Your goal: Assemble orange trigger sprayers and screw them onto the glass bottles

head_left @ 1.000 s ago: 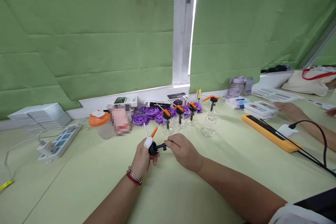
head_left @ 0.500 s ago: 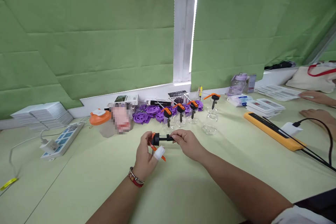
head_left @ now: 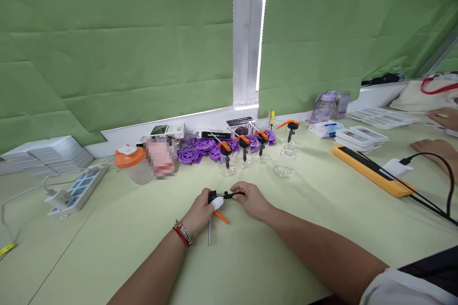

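Above the table in front of me, my left hand [head_left: 203, 212] is closed around the head of a black-and-orange pump-like top [head_left: 212, 196]. Its orange lever [head_left: 221, 217] and thin metal rod point down toward me, and a white wrap covers my left thumb. My right hand [head_left: 250, 200] pinches the black stem end of the same top, which lies roughly level between both hands. Farther back, several similar tops [head_left: 244, 141] stand in small clear glass vessels [head_left: 244, 159]. A clear glass piece [head_left: 284, 170] rests to their right.
Purple openwork discs [head_left: 189, 156] and boxes [head_left: 241, 126] lie at the back. An orange-lidded cup [head_left: 130, 157] and white power strip [head_left: 80, 190] are left. A yellow power strip [head_left: 370, 171], white packs [head_left: 361, 138] and another person's hands [head_left: 431, 147] are right.
Both hands have lowered slightly with the top. It has turned in my left hand, so the metal rod now shows pointing down. The other person's upper hand has shifted right.
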Demonstrator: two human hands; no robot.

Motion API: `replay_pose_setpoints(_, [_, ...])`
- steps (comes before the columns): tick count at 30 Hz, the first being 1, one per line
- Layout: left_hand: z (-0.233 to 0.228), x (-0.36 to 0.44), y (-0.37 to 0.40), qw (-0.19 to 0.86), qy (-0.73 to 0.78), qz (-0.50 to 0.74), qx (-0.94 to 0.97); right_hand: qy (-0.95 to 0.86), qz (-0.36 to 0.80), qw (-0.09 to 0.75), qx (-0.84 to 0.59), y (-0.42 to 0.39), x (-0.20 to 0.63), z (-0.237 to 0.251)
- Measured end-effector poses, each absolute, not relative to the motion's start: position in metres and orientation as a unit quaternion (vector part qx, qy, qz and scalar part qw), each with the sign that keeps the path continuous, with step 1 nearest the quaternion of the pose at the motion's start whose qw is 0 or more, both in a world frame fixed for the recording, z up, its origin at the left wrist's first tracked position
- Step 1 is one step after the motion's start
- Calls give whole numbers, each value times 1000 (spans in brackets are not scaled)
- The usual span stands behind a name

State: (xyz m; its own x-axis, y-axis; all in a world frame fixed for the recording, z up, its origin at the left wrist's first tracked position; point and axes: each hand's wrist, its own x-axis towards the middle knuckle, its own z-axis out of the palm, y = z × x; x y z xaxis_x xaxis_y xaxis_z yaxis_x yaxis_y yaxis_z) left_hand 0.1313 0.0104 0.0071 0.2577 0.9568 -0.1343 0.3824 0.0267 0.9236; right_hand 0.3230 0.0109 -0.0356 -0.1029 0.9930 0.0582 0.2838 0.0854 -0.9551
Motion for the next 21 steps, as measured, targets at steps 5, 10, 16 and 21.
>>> replay_pose_setpoints(5, [-2, 132, 13, 442, 522, 266, 679, -610, 426, 416, -522, 11, 316, -34])
replay_pose_setpoints(10, [-8, 132, 17, 424, 530, 248, 692, -637, 412, 393, -520, 12, 312, -33])
replay_pose_setpoints(16, [-10, 132, 20, 426, 535, 239, 690, -669, 377, 362, -529, 13, 312, -38])
replay_pose_setpoints(21, [-10, 131, 20, 414, 535, 211, 705, -680, 374, 354, -522, 13, 313, -36])
